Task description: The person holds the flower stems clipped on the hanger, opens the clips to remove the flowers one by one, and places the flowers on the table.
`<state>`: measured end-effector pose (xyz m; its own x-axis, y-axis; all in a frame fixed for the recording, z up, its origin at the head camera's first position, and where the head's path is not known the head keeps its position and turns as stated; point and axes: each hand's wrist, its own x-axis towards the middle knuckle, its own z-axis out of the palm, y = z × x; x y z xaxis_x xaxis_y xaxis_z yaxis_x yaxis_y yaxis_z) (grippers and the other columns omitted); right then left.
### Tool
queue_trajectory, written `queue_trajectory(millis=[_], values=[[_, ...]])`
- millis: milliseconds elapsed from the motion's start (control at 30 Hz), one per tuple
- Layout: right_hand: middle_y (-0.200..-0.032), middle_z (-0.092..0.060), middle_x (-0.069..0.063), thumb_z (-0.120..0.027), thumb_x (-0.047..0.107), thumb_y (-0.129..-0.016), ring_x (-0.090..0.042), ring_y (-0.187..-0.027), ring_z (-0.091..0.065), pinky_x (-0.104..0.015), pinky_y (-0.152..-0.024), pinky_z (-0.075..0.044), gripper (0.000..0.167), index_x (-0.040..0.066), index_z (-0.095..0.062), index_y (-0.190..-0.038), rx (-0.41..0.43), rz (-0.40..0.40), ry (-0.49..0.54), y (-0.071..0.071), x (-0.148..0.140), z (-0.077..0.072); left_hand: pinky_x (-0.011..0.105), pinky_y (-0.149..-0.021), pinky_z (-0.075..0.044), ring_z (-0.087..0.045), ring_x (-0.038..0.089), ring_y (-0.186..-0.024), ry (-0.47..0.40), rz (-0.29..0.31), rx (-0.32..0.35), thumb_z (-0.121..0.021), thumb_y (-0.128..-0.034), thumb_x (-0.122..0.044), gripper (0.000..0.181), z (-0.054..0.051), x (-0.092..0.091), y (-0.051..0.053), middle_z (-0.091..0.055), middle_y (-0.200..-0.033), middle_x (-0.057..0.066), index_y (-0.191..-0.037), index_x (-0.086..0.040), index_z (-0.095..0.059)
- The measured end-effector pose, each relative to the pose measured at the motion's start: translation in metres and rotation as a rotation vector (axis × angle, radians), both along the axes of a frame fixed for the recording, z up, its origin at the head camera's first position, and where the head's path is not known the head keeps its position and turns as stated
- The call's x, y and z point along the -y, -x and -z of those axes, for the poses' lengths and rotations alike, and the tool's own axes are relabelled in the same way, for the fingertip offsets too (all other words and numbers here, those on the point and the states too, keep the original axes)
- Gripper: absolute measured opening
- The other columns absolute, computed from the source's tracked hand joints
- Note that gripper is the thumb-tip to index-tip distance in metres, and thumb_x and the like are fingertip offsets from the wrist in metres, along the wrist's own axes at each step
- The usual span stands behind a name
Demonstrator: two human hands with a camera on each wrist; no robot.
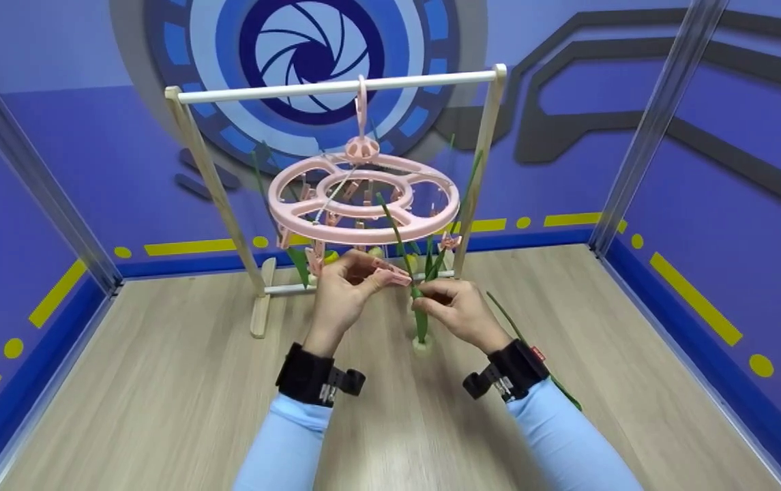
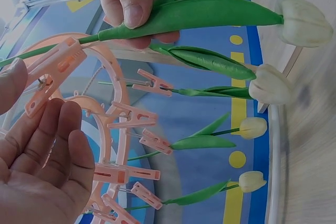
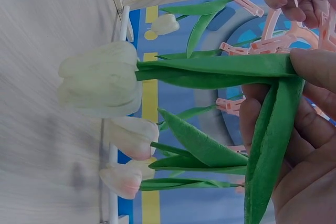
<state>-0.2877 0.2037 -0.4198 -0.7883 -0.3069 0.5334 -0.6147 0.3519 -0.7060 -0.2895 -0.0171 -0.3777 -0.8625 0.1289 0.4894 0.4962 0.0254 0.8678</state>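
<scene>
Below the pink ring (image 1: pixel 363 236), I see the white tulip (image 1: pixel 421 326) head-down between both hands, long axis near vertical: the right hand (image 1: pixel 462 312) pinches its leafy stem, the left hand (image 1: pixel 342 293) pinches a clip (image 2: pixel 56 67) higher along it — whether it bites, I can't tell. Most room lies over the near counter (image 1: pixel 376 436), away from the rack (image 1: pixel 218 187).

Straight ahead of you, a round blue-and-white aperture emblem (image 1: pixel 312 58) fills the purple-blue wall (image 1: pixel 554 187)! Thick dark-grey bands (image 1: pixel 765 161) sweep off rightward, flat yellow dashes (image 1: pixel 189 247) run low, shiny grey corner posts (image 1: pixel 659 123) rise either side, and a pale wood-grain counter (image 1: pixel 179 395) spreads below.
</scene>
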Motion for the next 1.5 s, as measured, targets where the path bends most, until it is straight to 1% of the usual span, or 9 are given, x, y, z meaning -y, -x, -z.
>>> queue_trajectory(millis=[100, 167, 300, 433, 733, 867, 1133, 1300, 1500], values=[[-0.091, -0.074, -0.011, -0.074, 0.004, -0.093, -0.009, -0.072, -0.057, -0.021, -0.064, -0.047, 0.011, -0.002, -0.078, -0.102, 0.000, 0.004, 0.001, 0.000, 0.000, -0.001, 0.028, -0.075, -0.058, -0.072, 0.024, -0.084, -0.017, 0.028, -0.001, -0.078, -0.0910, -0.005, 0.014, 0.001, 0.000, 0.001, -0.075, -0.100, 0.017, -0.101, 0.002, -0.071], [-0.092, -0.074, -0.011, -0.074, 0.005, -0.094, -0.009, -0.072, -0.056, -0.021, -0.064, -0.046, 0.011, -0.002, -0.078, -0.102, 0.016, 0.010, -0.003, 0.000, -0.001, -0.001, 0.030, -0.076, -0.058, -0.072, 0.024, -0.085, -0.023, 0.039, -0.003, -0.077, -0.0917, -0.005, 0.014, 0.001, 0.000, 0.001, -0.075, -0.101, 0.017, -0.101, 0.002, -0.071], [-0.094, -0.075, -0.012, -0.073, 0.005, -0.095, -0.010, -0.073, -0.056, -0.021, -0.065, -0.046, 0.012, -0.001, -0.078, -0.104, 0.029, 0.015, -0.010, -0.002, -0.001, -0.002, 0.029, -0.073, -0.054, -0.070, 0.023, -0.083, 0.002, 0.006, -0.006, -0.080, -0.0907, -0.008, 0.015, 0.001, 0.000, 0.000, -0.075, -0.099, 0.014, -0.101, -0.001, -0.072], [-0.094, -0.075, -0.012, -0.073, 0.006, -0.095, -0.010, -0.073, -0.056, -0.021, -0.065, -0.046, 0.011, 0.000, -0.078, -0.103, 0.028, 0.014, -0.011, -0.002, -0.002, -0.003, 0.029, -0.072, -0.052, -0.069, 0.023, -0.083, 0.014, -0.014, -0.010, -0.081, -0.0899, -0.009, 0.016, 0.000, 0.000, 0.000, -0.075, -0.099, 0.013, -0.101, -0.001, -0.073], [-0.091, -0.075, -0.009, -0.073, 0.006, -0.095, -0.010, -0.072, -0.057, -0.021, -0.064, -0.048, 0.010, 0.001, -0.078, -0.103, 0.041, 0.012, -0.028, -0.004, -0.004, -0.008, 0.027, -0.075, -0.052, -0.067, 0.019, -0.084, 0.033, -0.028, 0.000, -0.080, -0.0903, -0.008, 0.017, -0.001, 0.002, 0.000, -0.074, -0.099, 0.011, -0.103, -0.001, -0.071], [-0.090, -0.074, -0.011, -0.072, 0.006, -0.096, -0.010, -0.071, -0.056, -0.021, -0.064, -0.047, 0.012, -0.002, -0.077, -0.103, 0.048, 0.006, -0.032, -0.004, -0.005, -0.010, 0.027, -0.073, -0.050, -0.064, 0.017, -0.082, 0.052, -0.048, -0.003, -0.079, -0.0915, -0.009, 0.017, -0.001, 0.002, 0.000, -0.072, -0.098, 0.011, -0.103, 0.001, -0.070], [-0.094, -0.073, -0.014, -0.071, 0.006, -0.097, -0.009, -0.073, -0.056, -0.021, -0.065, -0.046, 0.013, -0.002, -0.077, -0.106, 0.040, -0.026, -0.030, -0.005, -0.010, -0.010, 0.026, -0.074, -0.048, -0.063, 0.017, -0.083, 0.046, -0.052, -0.005, -0.078, -0.0924, -0.009, 0.019, -0.003, 0.004, 0.000, -0.071, -0.099, 0.011, -0.104, 0.000, -0.067], [-0.095, -0.073, -0.013, -0.071, 0.007, -0.097, -0.008, -0.074, -0.057, -0.021, -0.066, -0.046, 0.014, -0.002, -0.077, -0.106, 0.053, -0.014, -0.041, -0.008, -0.011, -0.013, 0.026, -0.075, -0.048, -0.062, 0.017, -0.084, 0.043, -0.064, -0.006, -0.077, -0.0927, -0.008, 0.019, -0.004, 0.005, 0.000, -0.070, -0.100, 0.012, -0.105, 0.001, -0.065], [-0.095, -0.074, -0.010, -0.073, 0.007, -0.096, -0.012, -0.074, -0.057, -0.021, -0.066, -0.047, 0.013, -0.001, -0.078, -0.106, 0.080, 0.006, -0.047, -0.011, -0.014, -0.015, 0.026, -0.075, -0.048, -0.061, 0.017, -0.084, 0.045, -0.079, -0.007, -0.077, -0.0926, -0.006, 0.021, -0.004, 0.006, -0.001, -0.068, -0.098, 0.012, -0.108, 0.002, -0.065]])
